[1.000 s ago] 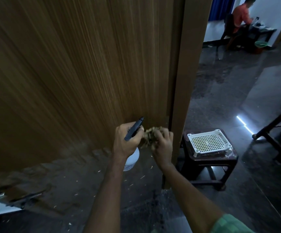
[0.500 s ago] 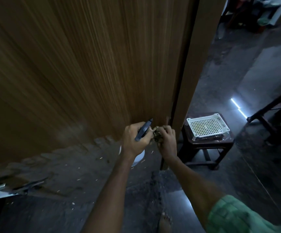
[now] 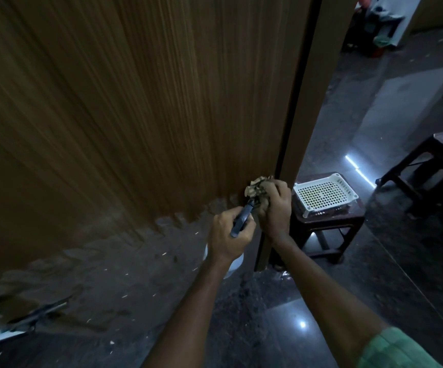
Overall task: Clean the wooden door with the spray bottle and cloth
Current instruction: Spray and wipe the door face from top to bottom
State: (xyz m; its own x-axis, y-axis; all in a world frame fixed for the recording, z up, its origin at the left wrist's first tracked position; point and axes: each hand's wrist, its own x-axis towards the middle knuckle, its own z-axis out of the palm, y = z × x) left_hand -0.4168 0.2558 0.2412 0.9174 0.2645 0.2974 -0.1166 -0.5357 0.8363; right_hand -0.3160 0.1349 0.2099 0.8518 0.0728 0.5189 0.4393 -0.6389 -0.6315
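White perforated tray [image 3: 324, 193] on dark wooden stool [image 3: 329, 221], glossy floor [image 3: 401, 261]

You faced the wooden door [image 3: 140, 107]: brown, with fine vertical grain, standing upright, its lower edge close above the dark floor and its right edge beside the frame. The cloth [image 3: 258, 189] was a crumpled tan-and-dark wad, pressed against the door's lower right corner. The spray bottle [image 3: 235, 262] sat just left of and below the cloth, its dark trigger head angled up toward the cloth and its white body mostly hidden from you; its nozzle tip was touching or nearly touching the cloth.
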